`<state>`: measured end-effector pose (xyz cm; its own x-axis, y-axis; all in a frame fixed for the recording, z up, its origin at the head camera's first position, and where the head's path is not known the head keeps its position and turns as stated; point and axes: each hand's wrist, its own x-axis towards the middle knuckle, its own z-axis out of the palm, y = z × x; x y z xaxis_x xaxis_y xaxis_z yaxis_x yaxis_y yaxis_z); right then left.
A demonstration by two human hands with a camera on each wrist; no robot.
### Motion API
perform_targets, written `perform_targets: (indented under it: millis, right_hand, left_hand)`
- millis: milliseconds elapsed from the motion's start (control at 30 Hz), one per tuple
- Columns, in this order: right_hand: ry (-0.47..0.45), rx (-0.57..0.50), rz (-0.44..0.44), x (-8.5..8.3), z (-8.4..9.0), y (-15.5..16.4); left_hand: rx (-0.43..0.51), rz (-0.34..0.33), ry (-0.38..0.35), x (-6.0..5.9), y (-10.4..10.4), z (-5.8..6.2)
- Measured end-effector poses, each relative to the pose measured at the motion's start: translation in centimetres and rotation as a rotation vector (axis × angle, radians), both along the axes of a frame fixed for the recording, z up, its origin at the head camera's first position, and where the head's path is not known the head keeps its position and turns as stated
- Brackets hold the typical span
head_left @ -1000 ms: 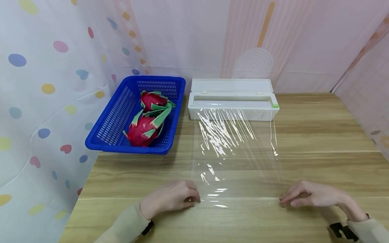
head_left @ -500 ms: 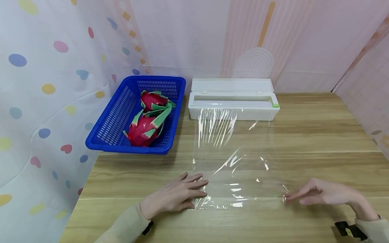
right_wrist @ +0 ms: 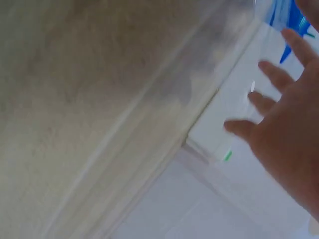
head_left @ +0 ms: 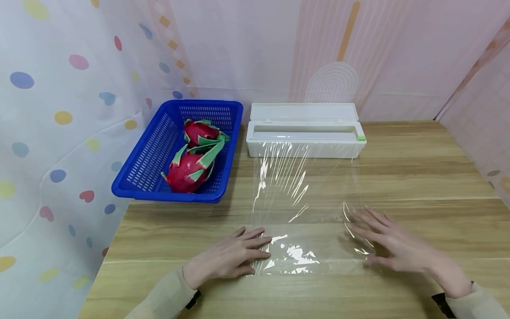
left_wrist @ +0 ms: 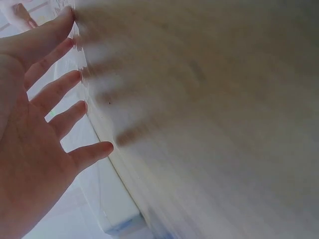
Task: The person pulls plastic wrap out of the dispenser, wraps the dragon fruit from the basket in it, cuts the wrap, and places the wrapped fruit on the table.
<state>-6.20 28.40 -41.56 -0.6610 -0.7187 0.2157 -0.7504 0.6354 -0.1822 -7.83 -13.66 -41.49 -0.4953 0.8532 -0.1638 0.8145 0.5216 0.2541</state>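
A sheet of clear cling film [head_left: 303,239] runs from the white dispenser box [head_left: 307,149] toward the person and lies over the wooden table. The left hand [head_left: 229,257] rests on the film's near left corner, fingers spread and fairly straight; in the left wrist view its fingertips [left_wrist: 75,75] press the film's edge. At the film's right edge, the right hand [head_left: 402,243] has its fingers spread, fingertips overlapping the film there. In the right wrist view the right hand [right_wrist: 289,114] holds nothing between its spread fingers.
Left of the film stands a blue plastic basket [head_left: 225,177] with two red dragon fruits [head_left: 185,173] with green scales. The dispenser's lid [head_left: 304,111] is up, and a green slider [head_left: 361,138] sits at its right end. Patterned curtains [head_left: 239,53] border the table [head_left: 430,177].
Both hands were at the film's near corners. The left fingers have uncurled and spread on the film. The right fingers have let go of the corner, opened and moved forward along the right edge.
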Motion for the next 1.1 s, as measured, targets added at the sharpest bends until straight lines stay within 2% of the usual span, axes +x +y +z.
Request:
perform_targets:
  millis: [100, 300, 500, 633, 800, 1000, 1100]
  right_hand:
    - [-0.047, 0.043, -0.062, 0.5, -0.5, -0.3]
    - [-0.134, 0.045, -0.102, 1.0, -1.3, -0.3]
    - [-0.234, 0.072, -0.18, 1.4, -1.4, -0.1]
    - [-0.28, 0.111, -0.217, 1.5, -1.1, -0.1]
    - [-0.304, 0.124, -0.225, 1.5, -0.9, -0.2]
    - [-0.315, 0.106, -0.212, 1.7, -1.2, -0.1]
    - [-0.299, 0.11, -0.208, 1.7, -1.3, -0.1]
  left_hand:
    - [0.01, -0.003, 0.006, 0.0, 0.0, -0.1]
    - [0.008, -0.009, 0.019, 0.0, -0.1, -0.1]
    - [-0.008, -0.018, 0.028, 0.0, -0.1, 0.2]
    - [0.01, -0.04, 0.08, 0.0, -0.2, 0.4]
    - [0.054, -0.058, 0.148, -0.1, -0.3, 0.5]
    - [0.124, -0.044, 0.085, -0.6, -0.6, 1.2]
    - [0.198, -0.025, 0.115, -1.3, -0.9, 2.2]
